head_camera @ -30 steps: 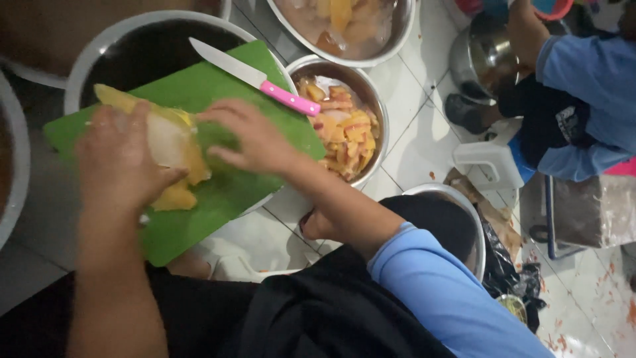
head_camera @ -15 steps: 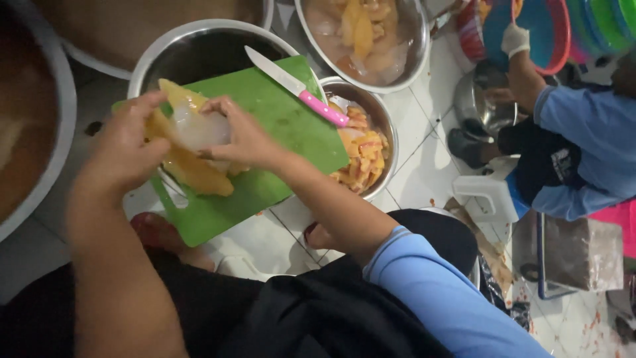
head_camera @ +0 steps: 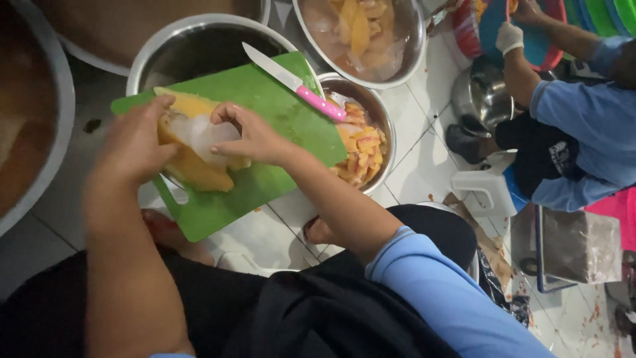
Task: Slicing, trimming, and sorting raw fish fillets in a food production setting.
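On the green plastic cutting board, we grasp a yellow-orange fruit slab in both hands.
Left hand clasps its left end, right hand its right; long axis runs between them, both equally near. Rightward: pink-handled knife lying free, then a steel bowl of cut orange pieces.
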